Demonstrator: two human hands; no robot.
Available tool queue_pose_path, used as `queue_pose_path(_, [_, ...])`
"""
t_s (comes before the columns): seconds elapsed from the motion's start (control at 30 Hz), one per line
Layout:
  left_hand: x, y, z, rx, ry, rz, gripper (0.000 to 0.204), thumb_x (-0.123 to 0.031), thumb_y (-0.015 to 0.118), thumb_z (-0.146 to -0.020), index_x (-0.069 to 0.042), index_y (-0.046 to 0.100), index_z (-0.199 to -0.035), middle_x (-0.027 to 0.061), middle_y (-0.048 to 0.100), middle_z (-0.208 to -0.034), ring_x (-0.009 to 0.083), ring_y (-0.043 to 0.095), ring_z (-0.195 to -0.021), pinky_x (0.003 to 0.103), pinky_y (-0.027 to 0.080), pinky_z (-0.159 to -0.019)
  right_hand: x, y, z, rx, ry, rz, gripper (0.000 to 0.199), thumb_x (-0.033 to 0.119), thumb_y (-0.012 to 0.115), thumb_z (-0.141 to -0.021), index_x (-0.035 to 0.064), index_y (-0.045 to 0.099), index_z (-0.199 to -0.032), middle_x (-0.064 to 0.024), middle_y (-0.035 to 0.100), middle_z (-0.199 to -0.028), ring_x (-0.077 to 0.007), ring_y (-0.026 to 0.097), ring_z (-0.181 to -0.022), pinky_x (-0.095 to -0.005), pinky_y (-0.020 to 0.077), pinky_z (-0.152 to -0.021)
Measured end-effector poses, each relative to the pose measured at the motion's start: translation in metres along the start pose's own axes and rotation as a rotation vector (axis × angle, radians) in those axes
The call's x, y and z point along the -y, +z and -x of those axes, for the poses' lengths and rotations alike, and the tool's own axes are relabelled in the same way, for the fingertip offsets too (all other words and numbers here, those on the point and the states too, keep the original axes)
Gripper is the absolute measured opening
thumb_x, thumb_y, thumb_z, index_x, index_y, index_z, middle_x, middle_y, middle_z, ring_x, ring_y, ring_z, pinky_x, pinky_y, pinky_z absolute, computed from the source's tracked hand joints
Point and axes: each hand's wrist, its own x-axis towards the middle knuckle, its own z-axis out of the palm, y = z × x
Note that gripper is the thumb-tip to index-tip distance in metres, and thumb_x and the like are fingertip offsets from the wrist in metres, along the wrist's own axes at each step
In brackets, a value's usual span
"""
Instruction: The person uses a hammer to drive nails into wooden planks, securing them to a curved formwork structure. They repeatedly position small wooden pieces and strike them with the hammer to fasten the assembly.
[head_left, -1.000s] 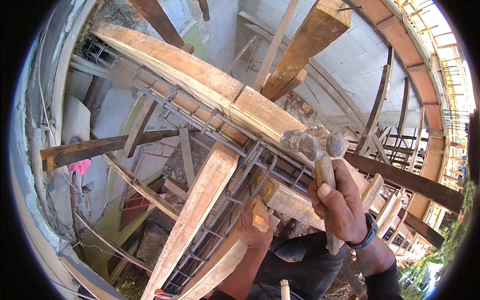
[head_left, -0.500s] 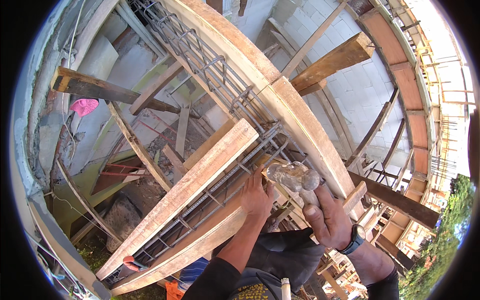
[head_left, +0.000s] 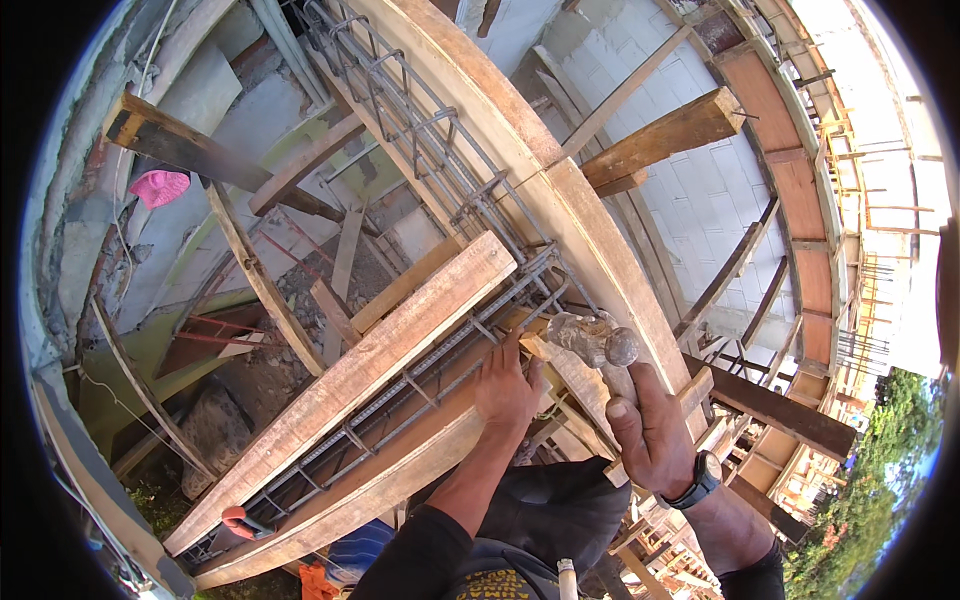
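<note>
My right hand (head_left: 650,430) is closed round the handle of a hammer (head_left: 597,340). The worn metal head is beside the pale end of a wooden strip (head_left: 536,346). My left hand (head_left: 505,388) lies at the near board (head_left: 400,480) of a curved timber form, its fingers pointing up and its thumb next to that strip; it appears to grip the strip, though part of the grasp is hidden. A rebar cage (head_left: 400,385) of long bars and stirrups runs through the form. A thick plank (head_left: 350,385) slopes along its far side.
A curved wooden beam side (head_left: 600,225) sweeps across the middle. An orange-handled tool (head_left: 240,522) hangs at the form's lower left end. Timber props (head_left: 265,280) stand over rubble below. A pink cap-like item (head_left: 160,188) is at left. Dark beams (head_left: 775,405) jut out at right.
The hammer head has shifted slightly right, away from the strip's end. The left hand stays at the board's edge. My view has turned a little, so the surroundings sit further left.
</note>
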Motion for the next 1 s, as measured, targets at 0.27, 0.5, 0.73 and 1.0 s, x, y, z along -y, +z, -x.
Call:
queue_pose_path(0.27, [0.001,-0.003,-0.002,0.104,-0.027,-0.064,0.061,-0.034,0.073,-0.088,-0.011,0.054,-0.141,0.0116,0.069,-0.122,0.0312,0.064,-0.114,0.045,0.05,-0.097,-0.002,0.007,0.001,0.006,-0.016,0.034,0.034,0.02,0.053,-0.103,-0.002,0.045,-0.128,-0.0302,0.064,-0.078,-0.0515,0.065,-0.078,-0.0558,0.0487,-0.067])
queue_pose_path(0.5, [0.003,0.0,0.0,0.073,0.021,-0.101,0.06,-0.033,0.072,-0.087,-0.011,0.055,-0.14,0.0111,0.069,-0.121,0.0305,0.064,-0.114,0.046,0.05,-0.097,-0.005,0.013,0.006,0.004,-0.002,-0.04,0.027,0.019,0.053,-0.105,-0.0004,0.049,-0.124,-0.0252,0.063,-0.072,-0.0491,0.065,-0.071,-0.0512,0.0496,-0.063])
queue_pose_path(0.73, [0.0,-0.007,-0.004,0.136,0.013,-0.132,0.062,-0.036,0.072,-0.087,-0.011,0.055,-0.141,0.0103,0.066,-0.124,0.0295,0.06,-0.12,0.046,0.048,-0.101,-0.027,0.018,0.011,0.027,0.059,0.05,0.032,0.023,0.054,-0.104,0.0008,0.047,-0.127,-0.0256,0.068,-0.077,-0.0482,0.069,-0.076,-0.0521,0.0524,-0.066])
queue_pose_path(1.0, [0.007,-0.003,0.008,0.048,0.139,-0.12,0.066,-0.036,0.079,-0.08,-0.011,0.059,-0.138,0.0066,0.061,-0.126,0.0294,0.053,-0.118,0.044,0.046,-0.102,-0.039,0.032,0.049,-0.079,0.165,-0.05,0.034,0.018,0.061,-0.1,-0.0011,0.052,-0.126,-0.023,0.07,-0.082,-0.0439,0.072,-0.076,-0.0466,0.0545,-0.065])
